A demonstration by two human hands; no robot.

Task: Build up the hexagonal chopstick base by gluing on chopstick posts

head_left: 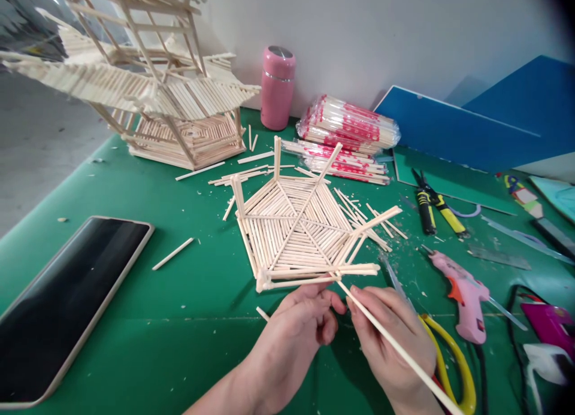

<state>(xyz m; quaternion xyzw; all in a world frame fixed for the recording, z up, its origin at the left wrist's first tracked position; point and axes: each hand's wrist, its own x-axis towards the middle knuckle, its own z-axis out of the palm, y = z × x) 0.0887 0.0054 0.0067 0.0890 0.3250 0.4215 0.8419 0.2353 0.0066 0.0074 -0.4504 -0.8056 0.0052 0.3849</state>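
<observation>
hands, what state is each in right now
Left hand: part-curled by the stick frame; cannot tell whether it grips.
Right hand: closed, holding a long stick.

One pair, bare: left hand [299, 325], slender fingers [329, 330], rounded fingertips; right hand [399, 319], matching build, fingers likewise slender; left forearm [229, 386], bare as far as visible, narrowing toward wrist [260, 367]; fingernail detail too small to tell

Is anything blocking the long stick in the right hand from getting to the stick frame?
Nothing visible does: the long stick runs from the right hand up to the near edge of the stick frame. The left hand is close by, left of the stick, not across it.
</observation>
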